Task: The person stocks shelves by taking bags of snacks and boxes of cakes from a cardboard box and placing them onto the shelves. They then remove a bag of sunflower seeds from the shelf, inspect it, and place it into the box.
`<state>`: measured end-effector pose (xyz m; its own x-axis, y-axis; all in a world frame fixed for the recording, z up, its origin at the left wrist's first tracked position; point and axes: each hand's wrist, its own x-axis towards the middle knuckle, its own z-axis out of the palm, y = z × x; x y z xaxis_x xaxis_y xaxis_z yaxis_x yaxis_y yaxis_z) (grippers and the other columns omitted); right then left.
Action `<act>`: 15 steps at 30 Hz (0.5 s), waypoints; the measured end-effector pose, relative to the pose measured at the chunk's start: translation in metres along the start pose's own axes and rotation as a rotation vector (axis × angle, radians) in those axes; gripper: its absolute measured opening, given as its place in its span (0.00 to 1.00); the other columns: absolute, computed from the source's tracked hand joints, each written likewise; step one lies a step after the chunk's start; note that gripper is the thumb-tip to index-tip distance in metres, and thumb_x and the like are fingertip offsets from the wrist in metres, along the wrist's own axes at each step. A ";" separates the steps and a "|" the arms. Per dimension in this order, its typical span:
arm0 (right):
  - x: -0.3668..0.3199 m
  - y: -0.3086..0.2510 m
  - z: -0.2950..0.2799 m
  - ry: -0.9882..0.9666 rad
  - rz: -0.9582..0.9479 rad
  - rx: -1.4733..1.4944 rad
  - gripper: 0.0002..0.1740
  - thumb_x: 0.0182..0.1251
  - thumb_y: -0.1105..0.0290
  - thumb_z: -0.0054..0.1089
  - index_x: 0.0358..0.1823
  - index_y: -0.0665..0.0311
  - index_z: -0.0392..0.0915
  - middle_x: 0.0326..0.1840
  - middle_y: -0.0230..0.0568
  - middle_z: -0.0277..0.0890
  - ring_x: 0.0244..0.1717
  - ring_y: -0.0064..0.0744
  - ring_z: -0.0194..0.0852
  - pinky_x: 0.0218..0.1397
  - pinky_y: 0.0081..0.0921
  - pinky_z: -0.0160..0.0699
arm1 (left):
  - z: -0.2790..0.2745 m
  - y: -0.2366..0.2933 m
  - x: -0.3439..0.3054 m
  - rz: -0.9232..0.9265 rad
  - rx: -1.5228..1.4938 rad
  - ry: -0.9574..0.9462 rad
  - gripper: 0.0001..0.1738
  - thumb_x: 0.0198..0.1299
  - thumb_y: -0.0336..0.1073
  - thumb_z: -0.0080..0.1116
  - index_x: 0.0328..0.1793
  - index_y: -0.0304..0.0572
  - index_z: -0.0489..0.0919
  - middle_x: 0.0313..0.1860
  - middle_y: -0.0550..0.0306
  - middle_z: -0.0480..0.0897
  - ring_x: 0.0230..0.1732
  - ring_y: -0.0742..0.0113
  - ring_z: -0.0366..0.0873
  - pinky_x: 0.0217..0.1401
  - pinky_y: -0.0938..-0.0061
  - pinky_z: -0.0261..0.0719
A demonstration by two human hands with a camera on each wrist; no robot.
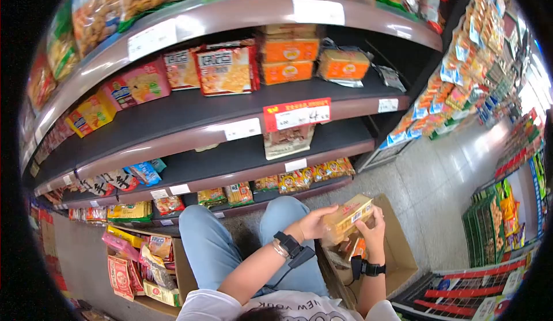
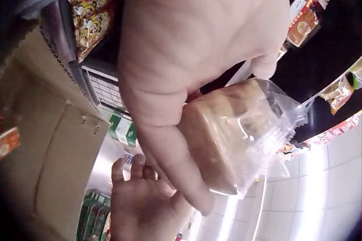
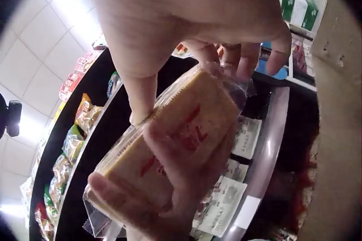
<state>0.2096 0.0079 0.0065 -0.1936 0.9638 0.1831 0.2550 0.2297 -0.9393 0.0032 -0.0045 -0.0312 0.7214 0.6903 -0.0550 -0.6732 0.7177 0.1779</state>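
Above an open cardboard box, both hands hold a clear-wrapped pack of pale biscuits [image 1: 348, 216] with red lettering. My left hand [image 1: 315, 223] grips its left end, the thumb lying along the top. At the other end, my right hand [image 1: 374, 229] pinches the pack, its thumb on the near side. In the left wrist view, the left hand's curled fingers lie along the pack [image 2: 218, 139], whose loose clear wrapper shows. The right wrist view shows the red print on the broad face of the pack [image 3: 181, 139]. Orange packets [image 1: 358, 248] lie inside the cardboard box [image 1: 397, 257] below.
Another cardboard box [image 1: 180, 272], filled with snack packs, stands left of the person's knees [image 1: 207, 234]. Shelves ahead hold red-and-white cracker packs [image 1: 226, 70], orange biscuit packs [image 1: 290, 72] and bags along the bottom. A grey floor aisle [image 1: 426, 177] runs along the right.
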 end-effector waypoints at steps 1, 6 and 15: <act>0.002 -0.007 0.009 0.005 0.009 0.100 0.31 0.53 0.71 0.70 0.58 0.67 0.69 0.55 0.37 0.67 0.55 0.32 0.69 0.61 0.30 0.66 | -0.002 0.000 -0.005 0.057 0.027 0.022 0.30 0.67 0.47 0.51 0.71 0.46 0.60 0.63 0.52 0.74 0.62 0.57 0.73 0.66 0.56 0.69; 0.014 -0.019 0.038 0.023 -0.084 0.186 0.31 0.57 0.70 0.66 0.61 0.67 0.65 0.64 0.42 0.65 0.62 0.34 0.65 0.65 0.33 0.64 | 0.030 0.006 -0.020 0.415 0.193 0.184 0.36 0.63 0.36 0.56 0.75 0.51 0.53 0.65 0.52 0.70 0.63 0.59 0.71 0.66 0.59 0.69; 0.011 -0.080 0.079 -0.117 -0.291 0.455 0.42 0.59 0.40 0.63 0.60 0.69 0.65 0.65 0.51 0.64 0.66 0.40 0.64 0.68 0.39 0.63 | 0.098 0.024 -0.052 0.850 0.371 0.370 0.65 0.57 0.23 0.61 0.75 0.69 0.17 0.66 0.47 0.64 0.61 0.58 0.71 0.58 0.57 0.78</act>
<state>0.1124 -0.0109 0.0606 -0.3060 0.8416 0.4451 -0.2551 0.3779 -0.8900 -0.0344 -0.0323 0.0721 -0.1154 0.9916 -0.0581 -0.8033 -0.0588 0.5927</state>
